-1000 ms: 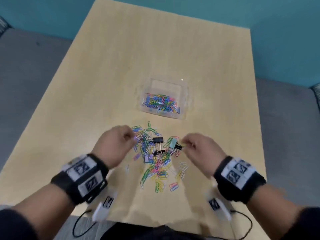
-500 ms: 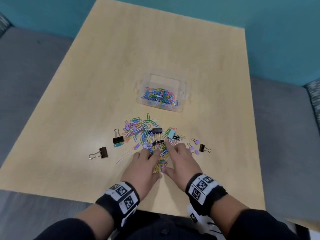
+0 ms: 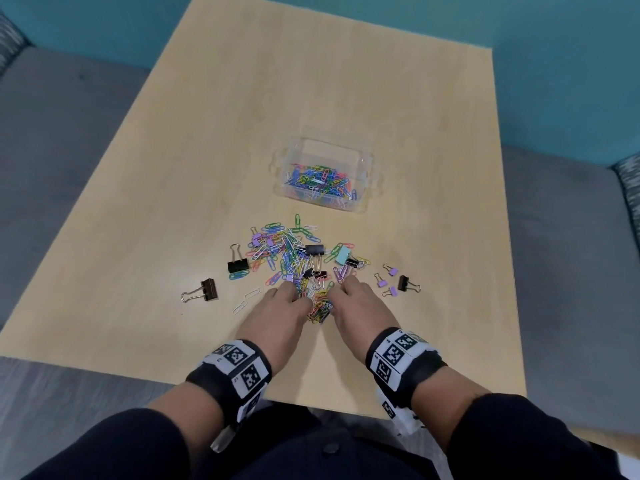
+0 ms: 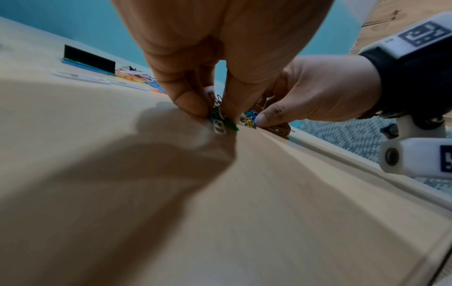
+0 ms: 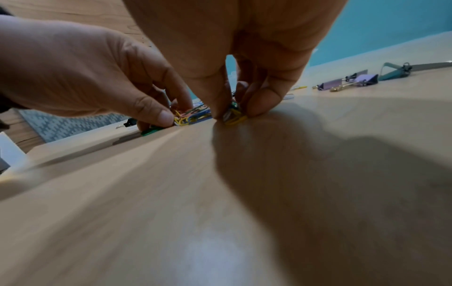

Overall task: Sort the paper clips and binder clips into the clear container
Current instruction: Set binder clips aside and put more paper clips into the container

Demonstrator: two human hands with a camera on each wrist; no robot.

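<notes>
A loose pile of coloured paper clips (image 3: 287, 254) lies mid-table, mixed with a black binder clip (image 3: 314, 250) and a teal one (image 3: 343, 255). Behind it stands the clear container (image 3: 367, 157), holding many paper clips. My left hand (image 3: 295, 299) and right hand (image 3: 337, 295) sit side by side at the pile's near end. In the left wrist view the left hand (image 4: 217, 118) pinches a clump of clips (image 4: 221, 125) against the table. In the right wrist view the right hand (image 5: 234, 115) pinches a yellow and green clump (image 5: 234, 118).
A black binder clip (image 3: 238, 264) and a brown one (image 3: 205, 291) lie left of the pile. Small purple binder clips (image 3: 387, 282) and a black one (image 3: 403, 283) lie to its right. The wooden table (image 3: 311, 81) is edged by grey carpet and a teal wall.
Both hands came from the pile's sides to its near end and met there. Their fingers lay flat half a second ago and now curl in, pinching clips.
</notes>
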